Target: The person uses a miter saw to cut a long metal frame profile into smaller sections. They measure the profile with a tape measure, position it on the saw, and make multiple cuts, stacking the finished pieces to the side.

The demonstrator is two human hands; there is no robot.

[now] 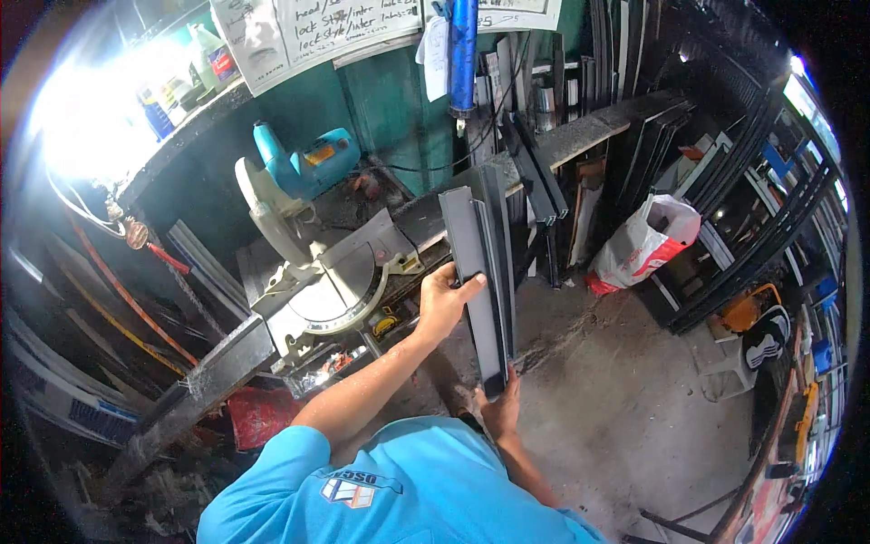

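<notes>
Both my hands hold a bundle of long grey aluminium profiles [469,245], tilted up and away from me in front of my chest. My left hand [442,304] is closed round their left side partway along, its thumb lying across the wide face. At the near end, my right hand [500,408] grips them from below and the right, with some of its fingers hidden behind the metal. How many pieces are in the bundle I cannot tell. Left of it stands a mitre saw [308,172] with a teal motor housing and a round base.
A long bench [589,131] runs behind, with dark profiles [535,181] leaning on it. A white and red sack [648,240] stands on the concrete floor [616,390]. A blue tube [463,54] hangs above. Racks of metal lengths [752,218] line the right.
</notes>
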